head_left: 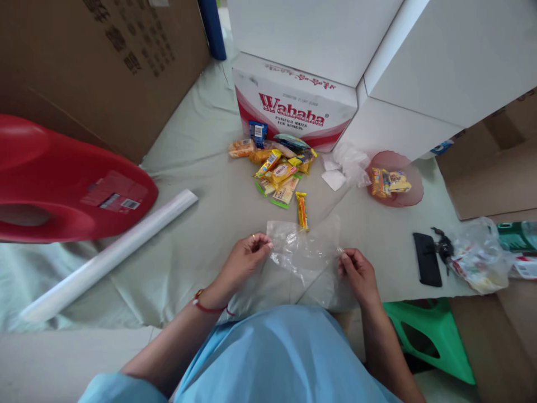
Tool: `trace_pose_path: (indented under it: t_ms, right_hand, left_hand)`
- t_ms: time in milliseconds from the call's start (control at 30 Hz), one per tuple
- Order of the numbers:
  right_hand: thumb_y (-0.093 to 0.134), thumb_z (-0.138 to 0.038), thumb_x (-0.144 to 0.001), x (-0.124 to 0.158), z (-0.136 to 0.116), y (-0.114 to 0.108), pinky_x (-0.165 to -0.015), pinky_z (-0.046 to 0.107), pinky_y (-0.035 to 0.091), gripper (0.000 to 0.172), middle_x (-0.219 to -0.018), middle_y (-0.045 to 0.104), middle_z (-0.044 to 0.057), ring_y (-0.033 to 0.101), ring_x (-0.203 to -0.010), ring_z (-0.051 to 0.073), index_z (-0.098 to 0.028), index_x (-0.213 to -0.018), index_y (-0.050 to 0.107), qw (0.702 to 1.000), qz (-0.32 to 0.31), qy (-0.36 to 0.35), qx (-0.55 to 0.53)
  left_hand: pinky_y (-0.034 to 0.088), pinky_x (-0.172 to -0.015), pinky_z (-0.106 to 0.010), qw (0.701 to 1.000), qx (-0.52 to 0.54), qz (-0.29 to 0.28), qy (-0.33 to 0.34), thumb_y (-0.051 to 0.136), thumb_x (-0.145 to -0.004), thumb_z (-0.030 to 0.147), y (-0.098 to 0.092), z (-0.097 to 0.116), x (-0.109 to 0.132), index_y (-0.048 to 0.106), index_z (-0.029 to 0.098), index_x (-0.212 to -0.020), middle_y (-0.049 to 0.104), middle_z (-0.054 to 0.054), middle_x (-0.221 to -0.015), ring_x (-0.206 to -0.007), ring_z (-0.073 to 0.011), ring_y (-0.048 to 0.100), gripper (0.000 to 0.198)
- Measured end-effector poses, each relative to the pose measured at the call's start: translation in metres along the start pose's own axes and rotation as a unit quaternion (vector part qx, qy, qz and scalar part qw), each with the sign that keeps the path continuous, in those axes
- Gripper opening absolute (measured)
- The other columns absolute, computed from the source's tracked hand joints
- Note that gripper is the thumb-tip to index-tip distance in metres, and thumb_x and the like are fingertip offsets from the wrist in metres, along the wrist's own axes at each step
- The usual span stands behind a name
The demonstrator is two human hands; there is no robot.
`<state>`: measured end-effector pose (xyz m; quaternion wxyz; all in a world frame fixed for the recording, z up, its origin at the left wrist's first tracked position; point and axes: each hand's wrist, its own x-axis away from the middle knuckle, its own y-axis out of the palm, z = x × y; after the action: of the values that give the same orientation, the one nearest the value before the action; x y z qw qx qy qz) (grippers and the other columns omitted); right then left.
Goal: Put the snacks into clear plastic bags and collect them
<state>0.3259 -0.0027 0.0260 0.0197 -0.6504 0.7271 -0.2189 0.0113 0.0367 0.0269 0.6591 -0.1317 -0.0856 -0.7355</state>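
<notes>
Clear bag held at both upper corners

The clear plastic bag (pixel 306 252) is pinched by left hand (pixel 245 260) and right hand (pixel 356 274), stretched flat, just below the snack pile (pixel 279 168), near the Wahaha box (pixel 293 106).

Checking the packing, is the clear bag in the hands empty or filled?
Empty: the clear bag looks flat and see-through between both hands, nothing inside.

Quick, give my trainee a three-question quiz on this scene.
1. True or false: both hands hold the clear bag.
2. Which brand is printed on the red-and-white box?
3. Where does the snack pile lie: A) in the red dish, B) on the cloth before the box, C) on the red stool?

Key: 1 true, left hand, right hand. 2 Wahaha. 3 B.
</notes>
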Motion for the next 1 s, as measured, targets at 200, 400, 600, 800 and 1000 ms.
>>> trace_pose_path:
  t_ms: [200,400,600,800,1000]
  right_hand:
    - [0.066,-0.061,-0.092,0.008,0.003,-0.045,-0.064,0.030,0.049,0.040,-0.070,0.065,0.001,0.060,-0.066,0.018,-0.022,-0.089,0.072,0.990,-0.106,0.002,0.095]
    - [0.066,-0.045,-0.096,-0.015,-0.055,-0.060,-0.072,0.031,0.051,0.025,-0.095,0.072,0.006,0.062,-0.076,0.018,-0.025,-0.105,0.076,0.976,0.028,-0.169,0.132]
    - [0.063,-0.040,-0.095,-0.062,-0.092,-0.008,-0.073,0.030,0.054,0.029,-0.110,0.076,0.006,0.064,-0.075,0.016,-0.029,-0.117,0.078,0.908,-0.295,-0.237,0.179]
    - [0.070,-0.049,-0.092,-0.069,-0.073,0.005,-0.068,0.027,0.046,0.027,-0.078,0.070,0.001,0.059,-0.071,0.015,-0.023,-0.090,0.079,0.966,-0.178,-0.179,0.063]
    - [0.080,-0.054,-0.079,-0.063,-0.059,0.000,-0.048,0.023,0.026,0.035,-0.067,0.058,-0.003,0.037,-0.051,0.008,-0.021,-0.087,0.074,0.990,-0.099,-0.026,-0.092]
  left_hand:
    - [0.050,-0.107,-0.042,0.989,0.028,0.057,0.134,0.067,-0.095,0.054,0.001,-0.001,0.009,0.067,0.023,-0.091,0.072,-0.007,-0.106,-0.114,-0.0239,0.066,0.031]
    - [0.052,-0.107,-0.049,0.942,-0.111,-0.059,0.311,0.057,-0.103,0.038,0.005,0.015,0.027,0.069,0.025,-0.097,0.073,-0.009,-0.105,-0.123,-0.0266,0.065,0.018]
    - [0.053,-0.108,-0.048,0.907,-0.182,-0.094,0.367,0.054,-0.104,0.027,0.012,0.024,0.035,0.069,0.026,-0.101,0.073,-0.011,-0.119,-0.130,-0.0263,0.062,0.016]
    - [0.053,-0.106,-0.047,0.935,-0.216,0.040,0.279,0.056,-0.103,0.035,0.001,-0.003,0.030,0.067,0.024,-0.091,0.073,-0.008,-0.102,-0.119,-0.0255,0.064,0.021]
    - [0.046,-0.116,-0.053,0.916,-0.270,-0.059,0.290,0.068,-0.096,0.036,-0.001,-0.012,0.032,0.073,0.024,-0.087,0.066,-0.011,-0.137,-0.147,-0.0310,0.044,0.016]
